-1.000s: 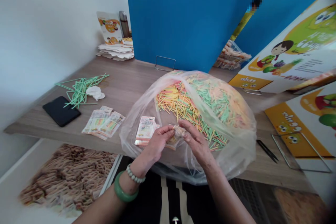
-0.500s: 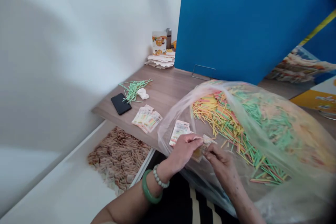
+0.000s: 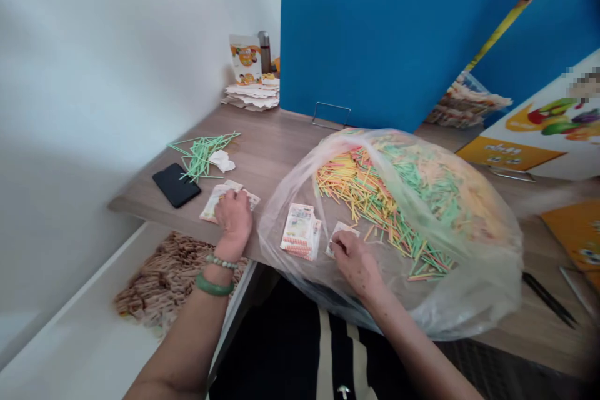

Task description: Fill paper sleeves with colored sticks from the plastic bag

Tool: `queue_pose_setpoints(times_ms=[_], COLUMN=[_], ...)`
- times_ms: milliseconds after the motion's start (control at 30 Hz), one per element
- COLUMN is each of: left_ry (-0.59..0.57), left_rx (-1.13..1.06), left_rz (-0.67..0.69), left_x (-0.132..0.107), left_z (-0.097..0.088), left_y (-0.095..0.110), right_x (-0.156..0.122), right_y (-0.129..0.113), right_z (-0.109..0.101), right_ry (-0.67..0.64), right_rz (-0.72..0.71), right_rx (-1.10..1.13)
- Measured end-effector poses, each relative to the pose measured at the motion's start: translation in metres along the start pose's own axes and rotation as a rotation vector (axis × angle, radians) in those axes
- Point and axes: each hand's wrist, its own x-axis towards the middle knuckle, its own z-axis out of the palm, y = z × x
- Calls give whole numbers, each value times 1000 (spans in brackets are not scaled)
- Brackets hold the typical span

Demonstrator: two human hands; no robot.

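Observation:
My left hand (image 3: 233, 215) lies over a small pile of flat printed packets (image 3: 209, 207) near the table's front edge. Its fingers point down onto them and look slightly apart; the fingertips are partly hidden. On the plastic, my right hand (image 3: 354, 256) is closed, with thumb and fingers pinching a printed packet (image 3: 348, 229). Between the hands is a neat stack of similar packets (image 3: 299, 228). The large clear plastic bag (image 3: 281, 200) is spread open, with short yellow, green and pink straws (image 3: 370, 190) heaped inside.
A black phone (image 3: 176, 185), loose green straws (image 3: 201, 156) and a crumpled white tissue (image 3: 222, 161) lie at left. Below sits an open white drawer of brownish packets (image 3: 173, 281). A blue panel (image 3: 356, 31) stands behind. At right is a black pen-like object (image 3: 548, 299).
My hands have moved apart. The left went from the packet held between both hands to the pile at left; the right stays over the plastic, now lower on a packet. The view has shifted right.

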Motion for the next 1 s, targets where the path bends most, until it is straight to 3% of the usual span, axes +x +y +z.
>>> queue_pose_setpoints(times_ms=[133,200,267,333,400,467,567,633,700,800,900,1000], left_ry=[62,149,250,274,161,-87,-427,-517,-566,-652,-706,-702], left_rx=[-36,-97,-166,-285,-491,-719,-879,-912,-954,-1049,-1145,-1211], left_rz=[-104,-110,-60,41,165,263,270,247,259,271,204,167], left_x=[5,-1,-14,-33,-56,-76,-91,-92,-88,-82,-77,-73], left_z=[1,-3,-8,-15,-20,-23,-23,-21,-17,-11,-6,-5], left_y=[-1,4,16,34,58,85,122,140,151,154,143,131], right_x=[-4,-2,3,9,14,15,12,9,9,18,43,87], right_y=[8,11,14,17,23,30,38,38,36,31,22,3], right_z=[-6,-6,-4,-2,0,-1,-7,-14,-20,-29,-37,-41], right_ry=[128,166,152,120,112,168,333,383,311,88,-29,87], right_rz=[188,195,175,172,164,143,77,21,1,-30,-145,-197], right_rx=[-313,-426,-485,-478,-409,-303,-81,106,302,497,378,-98])
